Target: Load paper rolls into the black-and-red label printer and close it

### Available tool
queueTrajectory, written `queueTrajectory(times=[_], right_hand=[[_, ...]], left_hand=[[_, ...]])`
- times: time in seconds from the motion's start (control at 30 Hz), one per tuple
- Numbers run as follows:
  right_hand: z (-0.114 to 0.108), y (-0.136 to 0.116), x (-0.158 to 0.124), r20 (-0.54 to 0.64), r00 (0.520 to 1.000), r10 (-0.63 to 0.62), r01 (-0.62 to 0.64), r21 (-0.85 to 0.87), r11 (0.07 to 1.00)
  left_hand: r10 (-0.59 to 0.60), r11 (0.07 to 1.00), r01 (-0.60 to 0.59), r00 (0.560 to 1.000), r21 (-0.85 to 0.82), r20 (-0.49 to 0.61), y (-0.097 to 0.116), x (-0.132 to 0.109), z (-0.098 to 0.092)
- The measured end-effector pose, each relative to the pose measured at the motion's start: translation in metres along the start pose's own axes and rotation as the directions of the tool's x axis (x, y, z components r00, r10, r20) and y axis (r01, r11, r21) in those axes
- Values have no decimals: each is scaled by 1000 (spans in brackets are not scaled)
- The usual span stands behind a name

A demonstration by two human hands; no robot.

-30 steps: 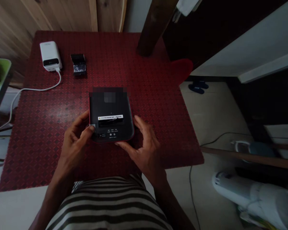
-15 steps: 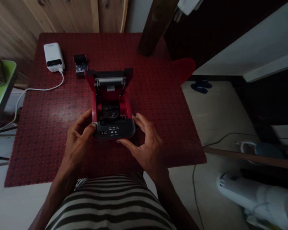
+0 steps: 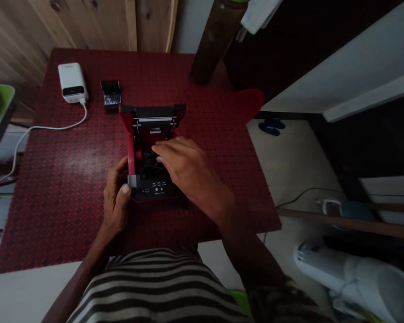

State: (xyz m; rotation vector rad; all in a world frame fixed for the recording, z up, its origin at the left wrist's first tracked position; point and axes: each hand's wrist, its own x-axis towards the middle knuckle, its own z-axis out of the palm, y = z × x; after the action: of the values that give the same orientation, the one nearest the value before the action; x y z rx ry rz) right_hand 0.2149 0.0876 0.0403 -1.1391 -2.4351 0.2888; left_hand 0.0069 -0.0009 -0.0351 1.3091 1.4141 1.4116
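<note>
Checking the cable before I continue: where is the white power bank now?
In the head view, the white power bank sits in the far left corner of the red table, just left of the small black box.

Right hand (image 3: 188, 168) raised — left (image 3: 116, 199) probably gripping

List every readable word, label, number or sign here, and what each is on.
No text is legible in this view.
Button labels on the printer's front panel: too small to read.
Mark on the white power bank: too blurred to read.
Print on the small black box: too blurred to read.
</note>
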Motion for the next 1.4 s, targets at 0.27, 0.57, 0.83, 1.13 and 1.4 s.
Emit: queueTrajectory(times=[0.27, 0.57, 0.83, 1.13, 1.4], right_hand=[[30, -1, 46, 283, 959, 1, 46, -161, 986], [-13, -28, 35, 288, 957, 44, 21, -217, 976], [-46, 33, -13, -396, 902, 172, -119, 156, 981], [55, 136, -4, -339, 667, 664, -409, 578, 706], [67, 136, -9, -231, 702, 673, -485, 538, 690]], left_hand=[[91, 992, -97, 993, 87, 71, -10, -2, -3], [144, 981, -154, 986, 120, 90, -20, -3, -6], [111, 983, -122, 990, 136, 88, -17, -4, -7], [146, 983, -153, 987, 102, 74, -15, -1, -4], [129, 980, -142, 987, 141, 93, -15, -1, -8]])
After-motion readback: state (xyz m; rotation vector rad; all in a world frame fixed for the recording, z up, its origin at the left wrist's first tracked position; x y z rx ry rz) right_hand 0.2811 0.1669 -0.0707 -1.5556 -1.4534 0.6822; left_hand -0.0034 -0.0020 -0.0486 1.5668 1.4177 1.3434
